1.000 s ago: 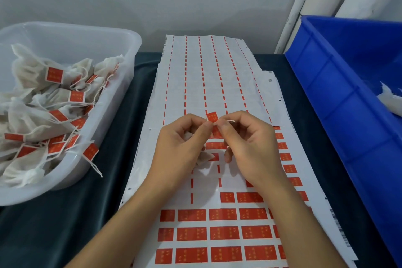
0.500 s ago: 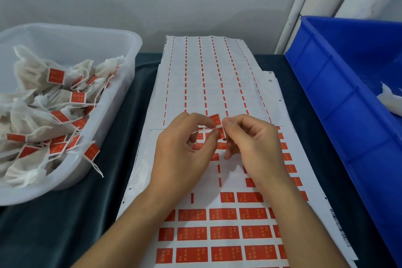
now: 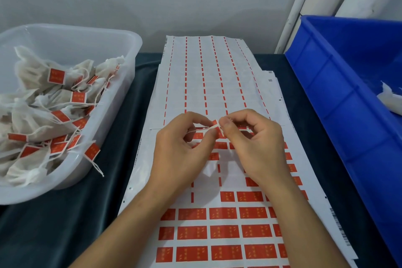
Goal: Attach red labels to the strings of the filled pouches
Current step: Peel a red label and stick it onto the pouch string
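Observation:
Over the label sheet (image 3: 219, 220), my left hand (image 3: 182, 159) and my right hand (image 3: 254, 146) meet fingertip to fingertip. Between them sits a small red label (image 3: 215, 124), folded around a thin white string (image 3: 203, 131). Both hands pinch the label and string. The string runs left under my left fingers; the pouch it belongs to is mostly hidden below my left hand, with a bit of white showing (image 3: 210, 169). Rows of red labels remain on the near part of the sheet; the far part holds only red strips.
A clear plastic tub (image 3: 104, 135) at the left holds several white pouches with red labels on their strings. A blue crate (image 3: 339, 102) stands at the right with a white pouch (image 3: 389, 100) inside. Dark cloth (image 3: 71, 224) covers the table.
The label has folded further around the string. My hands have shifted slightly, the left hand's fingers opening a small gap while still pinching.

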`<state>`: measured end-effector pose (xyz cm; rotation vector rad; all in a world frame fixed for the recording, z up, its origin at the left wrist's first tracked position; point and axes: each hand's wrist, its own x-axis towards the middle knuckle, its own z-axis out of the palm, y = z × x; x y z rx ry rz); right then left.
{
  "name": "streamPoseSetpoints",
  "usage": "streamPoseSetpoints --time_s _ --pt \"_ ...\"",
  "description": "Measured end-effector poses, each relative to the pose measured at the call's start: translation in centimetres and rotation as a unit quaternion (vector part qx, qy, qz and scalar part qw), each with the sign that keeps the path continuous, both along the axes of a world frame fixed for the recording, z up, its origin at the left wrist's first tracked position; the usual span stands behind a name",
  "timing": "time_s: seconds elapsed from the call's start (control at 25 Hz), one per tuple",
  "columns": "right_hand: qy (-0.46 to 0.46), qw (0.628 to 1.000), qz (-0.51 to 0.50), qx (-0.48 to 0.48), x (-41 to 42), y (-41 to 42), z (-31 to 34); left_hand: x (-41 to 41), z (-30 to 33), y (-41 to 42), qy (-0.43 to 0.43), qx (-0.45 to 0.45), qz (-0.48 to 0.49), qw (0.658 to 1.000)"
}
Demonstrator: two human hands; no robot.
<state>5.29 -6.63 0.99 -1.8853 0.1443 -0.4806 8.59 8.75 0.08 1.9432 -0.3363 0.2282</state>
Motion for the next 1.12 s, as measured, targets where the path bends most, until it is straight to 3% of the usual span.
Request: streamPoseSetpoints --time_s 0.48,1.12 --pt "0.034 0.999 0.03 0.026 0.0 -0.2 0.0 1.2 0.7 1.1 0.178 -0.08 -0.117 0.974" --pt "0.053 0.998 0.028 0.036 -0.1 -0.1 0.1 1.1 0.8 0.8 0.197 -0.083 -0.097 0.972"
